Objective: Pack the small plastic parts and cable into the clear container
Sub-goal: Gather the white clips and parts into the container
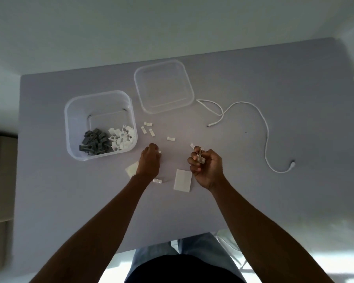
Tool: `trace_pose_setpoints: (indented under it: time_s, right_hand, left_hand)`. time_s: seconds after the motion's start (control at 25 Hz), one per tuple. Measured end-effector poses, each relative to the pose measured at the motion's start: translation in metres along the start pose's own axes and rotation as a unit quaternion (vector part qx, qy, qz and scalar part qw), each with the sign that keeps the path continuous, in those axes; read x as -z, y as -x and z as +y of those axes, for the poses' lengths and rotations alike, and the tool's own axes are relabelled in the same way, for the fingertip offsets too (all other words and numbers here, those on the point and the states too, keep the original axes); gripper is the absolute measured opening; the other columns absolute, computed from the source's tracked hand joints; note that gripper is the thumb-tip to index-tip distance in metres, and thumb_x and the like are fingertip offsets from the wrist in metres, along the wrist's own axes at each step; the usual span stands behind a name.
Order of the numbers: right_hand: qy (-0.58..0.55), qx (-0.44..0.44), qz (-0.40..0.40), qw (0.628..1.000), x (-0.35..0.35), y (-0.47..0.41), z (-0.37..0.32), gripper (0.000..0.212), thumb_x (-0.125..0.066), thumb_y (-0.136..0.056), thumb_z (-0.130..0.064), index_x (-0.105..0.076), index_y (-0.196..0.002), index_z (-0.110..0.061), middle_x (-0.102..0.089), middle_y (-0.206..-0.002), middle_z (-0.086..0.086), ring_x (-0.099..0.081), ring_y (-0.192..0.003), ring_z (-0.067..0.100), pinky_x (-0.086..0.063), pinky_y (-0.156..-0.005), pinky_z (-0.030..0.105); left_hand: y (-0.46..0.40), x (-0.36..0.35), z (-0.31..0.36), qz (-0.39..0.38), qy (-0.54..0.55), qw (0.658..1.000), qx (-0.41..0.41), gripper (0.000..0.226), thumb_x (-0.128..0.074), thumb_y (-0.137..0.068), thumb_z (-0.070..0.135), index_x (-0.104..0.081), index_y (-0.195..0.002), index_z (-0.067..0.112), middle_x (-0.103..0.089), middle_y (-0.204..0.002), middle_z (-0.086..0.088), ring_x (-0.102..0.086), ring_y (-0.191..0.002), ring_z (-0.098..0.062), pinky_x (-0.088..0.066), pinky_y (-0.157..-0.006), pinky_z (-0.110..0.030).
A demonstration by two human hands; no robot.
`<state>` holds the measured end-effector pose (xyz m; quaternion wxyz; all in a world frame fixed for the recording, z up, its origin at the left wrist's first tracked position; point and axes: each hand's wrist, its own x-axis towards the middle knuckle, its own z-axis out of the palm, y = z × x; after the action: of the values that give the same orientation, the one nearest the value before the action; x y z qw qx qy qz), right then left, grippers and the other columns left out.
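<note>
Clear container (70, 119) at ten o'clock holds grey and white clips (108, 140). Right hand (207, 167) clutches several white clips; left hand (149, 160) pinches one, mostly hidden.

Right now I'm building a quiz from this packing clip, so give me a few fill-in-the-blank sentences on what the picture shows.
1. The clear container holds a grey pile beside a ____ pile of parts.
2. The white cable lies loose on the ____, not in the container.
3. The ____ hand is closed on several small white parts.
4. The lid lies ____ the container, not on it.

Missing words: white; table; right; beside
</note>
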<state>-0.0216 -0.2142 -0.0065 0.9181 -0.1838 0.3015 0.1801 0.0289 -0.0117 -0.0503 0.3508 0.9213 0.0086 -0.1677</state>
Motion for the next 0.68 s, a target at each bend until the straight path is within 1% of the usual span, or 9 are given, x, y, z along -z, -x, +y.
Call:
trace_pose_setpoints:
  time_s: [0.08,0.12,0.2,0.28,0.4,0.48,0.56,0.6,0.68]
  right_hand:
    - [0.04,0.019,0.053,0.998,0.004,0.002,-0.006,0.022,-0.04,-0.083,-0.023,-0.054,-0.073,-0.011,-0.049,-0.065,0.004,-0.039,-0.05,0.013,-0.026,-0.039,0.02]
    - [0.074,0.035,0.085,0.993,0.006,0.002,-0.008,0.024,-0.041,-0.085,-0.024,-0.054,-0.069,-0.01,-0.05,-0.067,0.005,-0.041,-0.051,0.015,-0.025,-0.041,0.021]
    - [0.142,0.069,0.129,0.979,0.011,0.0,-0.01,0.028,-0.038,-0.084,-0.017,-0.055,-0.064,-0.007,-0.054,-0.071,0.01,-0.042,-0.054,0.019,-0.025,-0.046,0.023]
    - [0.19,0.093,0.136,0.968,0.014,-0.002,-0.011,0.032,-0.033,-0.082,-0.007,-0.059,-0.064,-0.002,-0.056,-0.069,0.013,-0.041,-0.057,0.023,-0.028,-0.048,0.025]
    - [0.23,0.109,0.124,0.959,0.013,-0.007,-0.015,0.032,-0.035,-0.083,-0.007,-0.065,-0.077,0.001,-0.06,-0.075,0.017,-0.049,-0.062,0.024,-0.037,-0.052,0.027]
    - [0.263,0.115,0.161,0.945,0.01,-0.011,-0.018,0.035,-0.041,-0.093,-0.021,-0.067,-0.08,-0.001,-0.062,-0.073,0.015,-0.055,-0.061,0.022,-0.044,-0.054,0.028]
    - [0.38,0.141,0.24,0.882,0.01,-0.02,-0.019,0.049,-0.047,-0.098,-0.038,-0.065,-0.07,-0.004,-0.06,-0.061,0.01,-0.055,-0.052,0.017,-0.047,-0.051,0.025]
    - [0.454,0.172,0.265,0.833,0.011,-0.025,-0.019,0.051,-0.049,-0.098,-0.041,-0.065,-0.066,-0.003,-0.058,-0.057,0.009,-0.053,-0.048,0.016,-0.045,-0.05,0.025]
    - [0.588,0.24,0.277,0.721,0.013,-0.033,-0.017,0.043,-0.054,-0.097,-0.036,-0.066,-0.073,-0.003,-0.06,-0.061,0.004,-0.053,-0.052,0.014,-0.041,-0.057,0.025]
  left_hand:
    - [-0.005,0.002,0.008,-0.042,0.105,0.989,0.093,0.022,-0.047,-0.097,0.008,-0.052,-0.118,0.005,-0.059,-0.09,-0.013,-0.054,-0.078,-0.023,-0.047,-0.069,-0.035]
    - [-0.008,0.003,0.013,-0.07,0.202,0.965,0.149,0.023,-0.046,-0.097,0.007,-0.056,-0.118,0.004,-0.06,-0.089,-0.012,-0.054,-0.075,-0.021,-0.049,-0.066,-0.032]
    - [-0.01,0.007,0.023,-0.11,0.404,0.875,0.245,0.021,-0.046,-0.097,0.003,-0.065,-0.106,0.001,-0.061,-0.086,-0.012,-0.055,-0.073,-0.019,-0.05,-0.062,-0.027]
    - [-0.011,0.012,0.032,-0.118,0.54,0.778,0.299,0.019,-0.046,-0.094,-0.002,-0.064,-0.101,-0.004,-0.058,-0.08,-0.012,-0.053,-0.067,-0.018,-0.047,-0.06,-0.025]
    - [-0.013,0.015,0.035,-0.152,0.655,0.675,0.303,0.027,-0.03,-0.084,-0.009,-0.055,-0.088,0.002,-0.049,-0.076,-0.011,-0.048,-0.059,-0.017,-0.041,-0.051,-0.024]
    - [-0.012,0.017,0.036,-0.189,0.704,0.626,0.276,0.024,-0.028,-0.069,-0.006,-0.044,-0.074,0.01,-0.044,-0.079,-0.01,-0.044,-0.056,-0.016,-0.038,-0.048,-0.024]
    - [-0.011,0.021,0.038,-0.209,0.728,0.601,0.253,0.014,-0.034,-0.064,0.003,-0.041,-0.071,0.013,-0.048,-0.08,-0.008,-0.041,-0.056,-0.016,-0.033,-0.047,-0.025]
    - [-0.013,0.023,0.04,-0.214,0.731,0.599,0.246,0.01,-0.037,-0.064,0.009,-0.042,-0.071,0.013,-0.05,-0.079,-0.007,-0.039,-0.056,-0.015,-0.029,-0.047,-0.025]
    - [-0.017,0.027,0.043,-0.223,0.723,0.607,0.244,0.009,-0.04,-0.063,0.017,-0.046,-0.07,0.014,-0.05,-0.073,-0.004,-0.038,-0.056,-0.015,-0.023,-0.049,-0.025]
